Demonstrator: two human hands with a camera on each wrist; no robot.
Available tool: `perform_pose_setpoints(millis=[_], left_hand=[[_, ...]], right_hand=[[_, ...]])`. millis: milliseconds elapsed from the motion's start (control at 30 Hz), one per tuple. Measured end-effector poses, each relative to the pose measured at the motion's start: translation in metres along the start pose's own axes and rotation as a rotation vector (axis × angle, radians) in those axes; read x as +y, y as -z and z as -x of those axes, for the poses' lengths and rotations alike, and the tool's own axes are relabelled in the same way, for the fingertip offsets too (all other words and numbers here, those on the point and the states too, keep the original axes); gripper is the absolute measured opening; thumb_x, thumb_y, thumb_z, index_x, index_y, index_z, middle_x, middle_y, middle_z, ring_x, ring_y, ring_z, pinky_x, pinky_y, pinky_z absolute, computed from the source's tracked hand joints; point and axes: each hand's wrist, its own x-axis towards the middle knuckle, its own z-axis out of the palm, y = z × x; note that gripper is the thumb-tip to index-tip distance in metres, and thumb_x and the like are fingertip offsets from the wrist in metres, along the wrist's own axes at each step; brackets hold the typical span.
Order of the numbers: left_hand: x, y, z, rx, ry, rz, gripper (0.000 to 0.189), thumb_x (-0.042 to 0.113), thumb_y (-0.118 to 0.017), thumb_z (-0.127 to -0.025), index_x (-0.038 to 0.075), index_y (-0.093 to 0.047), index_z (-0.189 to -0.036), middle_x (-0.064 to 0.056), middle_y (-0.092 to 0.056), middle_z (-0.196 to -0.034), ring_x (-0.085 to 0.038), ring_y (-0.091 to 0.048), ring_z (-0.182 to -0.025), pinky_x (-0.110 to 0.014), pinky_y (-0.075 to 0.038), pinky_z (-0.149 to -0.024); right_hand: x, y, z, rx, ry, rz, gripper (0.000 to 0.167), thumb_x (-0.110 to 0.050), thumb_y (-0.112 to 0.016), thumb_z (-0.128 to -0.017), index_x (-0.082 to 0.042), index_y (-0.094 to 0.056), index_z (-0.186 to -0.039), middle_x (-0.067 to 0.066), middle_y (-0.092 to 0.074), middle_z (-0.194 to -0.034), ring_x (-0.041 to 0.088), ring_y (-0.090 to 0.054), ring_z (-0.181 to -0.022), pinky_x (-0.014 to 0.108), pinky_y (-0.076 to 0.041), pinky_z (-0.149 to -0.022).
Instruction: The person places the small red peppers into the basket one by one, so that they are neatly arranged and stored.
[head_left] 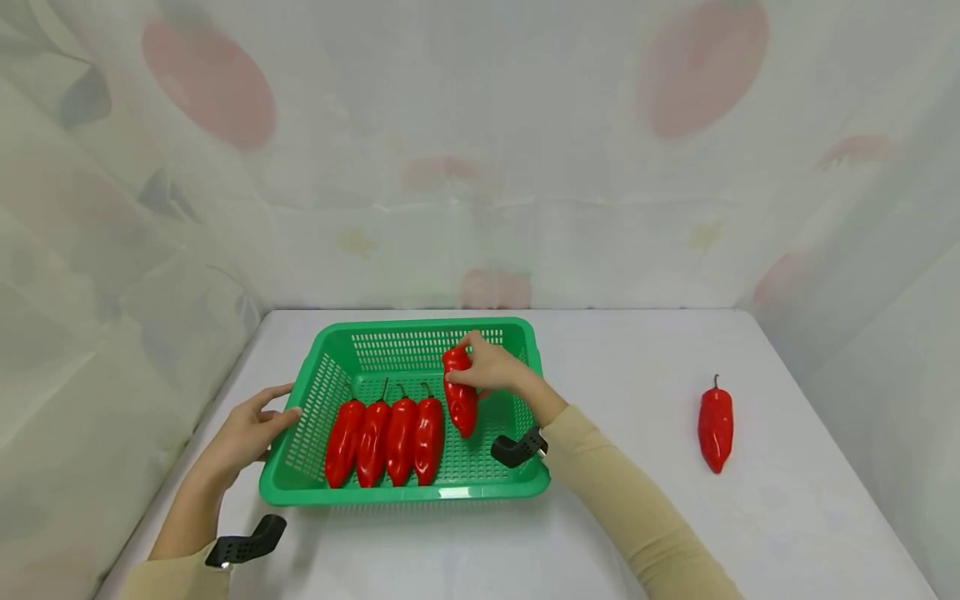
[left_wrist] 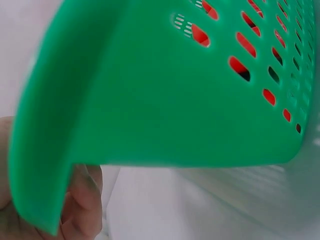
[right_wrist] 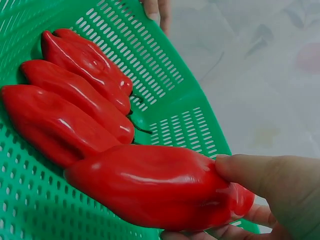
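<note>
My right hand (head_left: 491,367) pinches a glossy red pepper (head_left: 461,408) near its stem end, inside a green perforated plastic basket (head_left: 405,497). Seen from the right wrist, the thumb lies on top of this pepper (right_wrist: 155,185) and the fingers curl beneath. Its tip points toward the basket's near side. Several similar peppers (head_left: 400,442) lie side by side in the left half of the basket, stems away from me. At the basket's left side, my left hand (head_left: 251,425) grips the rim, thumb over the edge. Curled fingers (left_wrist: 82,205) show beyond the rim in the left wrist view.
Another red pepper (head_left: 716,429) lies on the white table (head_left: 622,358), well to the right of the basket. Pale patterned sheets (head_left: 585,233) stand behind and on both sides of the table. A black strap device (head_left: 517,450) sits at each wrist.
</note>
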Motion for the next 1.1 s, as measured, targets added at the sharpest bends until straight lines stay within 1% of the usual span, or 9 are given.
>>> perform_pose_setpoints(millis=[167,233,400,567,800,900,1100], left_hand=[[0.000,0.000,-0.001,0.000,-0.002,0.000,0.069,0.037,-0.051,-0.094,0.006,-0.019,-0.146,-0.031,-0.056,-0.112,-0.023,-0.066,-0.075,-0.038,-0.056,-0.062],[0.000,0.000,-0.001,-0.002,-0.001,0.003,0.069,0.037,-0.051,-0.093,0.006,-0.019,-0.146,-0.031,-0.056,-0.112,-0.023,-0.066,-0.076,-0.038,-0.056,-0.063],[0.000,0.000,-0.001,-0.008,0.002,0.007,0.070,0.038,-0.052,-0.093,0.007,-0.019,-0.146,-0.030,-0.056,-0.113,-0.023,-0.066,-0.077,-0.038,-0.056,-0.064],[-0.001,0.001,-0.002,-0.010,0.004,0.007,0.070,0.038,-0.051,-0.093,0.007,-0.019,-0.146,-0.030,-0.056,-0.113,-0.023,-0.066,-0.077,-0.038,-0.056,-0.064],[-0.001,0.001,-0.002,-0.009,0.002,0.002,0.070,0.039,-0.051,-0.093,0.007,-0.019,-0.147,-0.031,-0.056,-0.113,-0.023,-0.066,-0.077,-0.038,-0.056,-0.063],[-0.002,0.000,-0.002,-0.003,-0.003,-0.001,0.070,0.038,-0.051,-0.093,0.007,-0.019,-0.146,-0.031,-0.056,-0.112,-0.023,-0.066,-0.076,-0.038,-0.056,-0.063],[-0.001,0.001,-0.001,-0.001,-0.001,-0.006,0.070,0.038,-0.051,-0.093,0.006,-0.019,-0.146,-0.031,-0.056,-0.113,-0.023,-0.066,-0.076,-0.039,-0.056,-0.063]], right_hand=[[-0.001,-0.005,-0.004,-0.018,-0.008,0.006,0.055,-0.021,-0.065,-0.086,-0.004,-0.034,-0.128,0.014,-0.055,-0.109,0.020,-0.063,-0.079,0.043,-0.056,-0.066],[-0.001,-0.007,-0.005,-0.024,-0.015,0.013,0.056,-0.019,-0.064,-0.086,-0.004,-0.033,-0.129,0.015,-0.055,-0.109,0.020,-0.063,-0.079,0.043,-0.056,-0.067],[0.003,-0.011,-0.007,-0.030,-0.039,0.049,0.058,-0.019,-0.063,-0.087,-0.003,-0.033,-0.134,0.016,-0.054,-0.113,0.022,-0.062,-0.085,0.040,-0.056,-0.065],[0.007,-0.014,-0.011,-0.051,-0.075,0.063,0.056,-0.019,-0.064,-0.086,-0.004,-0.035,-0.132,0.016,-0.053,-0.114,0.025,-0.062,-0.089,0.038,-0.056,-0.064],[0.011,-0.016,-0.018,-0.084,-0.121,0.045,0.055,-0.019,-0.065,-0.085,-0.005,-0.036,-0.130,0.016,-0.054,-0.113,0.023,-0.063,-0.085,0.035,-0.056,-0.061],[0.012,-0.017,-0.020,-0.103,-0.130,0.044,0.054,-0.019,-0.066,-0.085,-0.004,-0.037,-0.129,0.015,-0.054,-0.112,0.023,-0.063,-0.087,0.035,-0.056,-0.062],[0.015,-0.018,-0.022,-0.144,-0.152,0.088,0.052,-0.021,-0.067,-0.084,-0.003,-0.040,-0.125,0.011,-0.055,-0.109,0.021,-0.060,-0.091,0.036,-0.056,-0.068]])
